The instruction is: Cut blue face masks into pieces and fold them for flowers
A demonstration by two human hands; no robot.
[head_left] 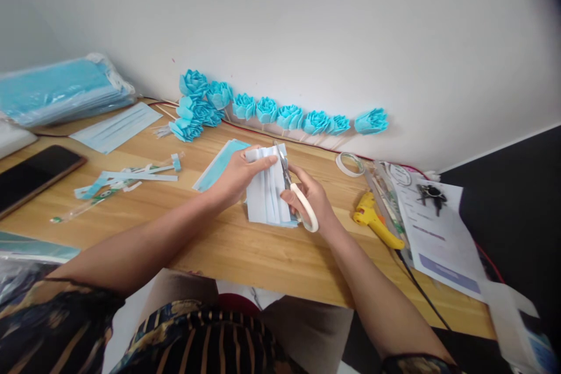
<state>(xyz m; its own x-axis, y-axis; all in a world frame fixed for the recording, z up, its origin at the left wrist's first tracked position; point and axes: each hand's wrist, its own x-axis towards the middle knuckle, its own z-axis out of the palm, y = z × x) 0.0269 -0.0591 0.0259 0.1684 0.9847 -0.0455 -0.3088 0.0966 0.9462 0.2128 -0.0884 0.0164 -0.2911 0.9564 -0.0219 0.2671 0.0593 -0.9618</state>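
Note:
My left hand (236, 178) pinches the top left edge of a pleated white-and-blue face mask (265, 198), holding it just above the wooden table (245, 251). My right hand (309, 196) grips white-handled scissors (295, 193), their blades pointing up along the mask's right side near its top edge. Another blue mask (217, 165) lies flat under and left of my left hand.
A row of blue paper-like roses (280, 114) lines the wall. Cut mask strips (127, 178), a loose mask (116, 127), a bagged mask stack (61, 90) and a phone (33, 175) lie left. A tape roll (349, 163), yellow glue gun (377, 222) and papers (438, 228) lie right.

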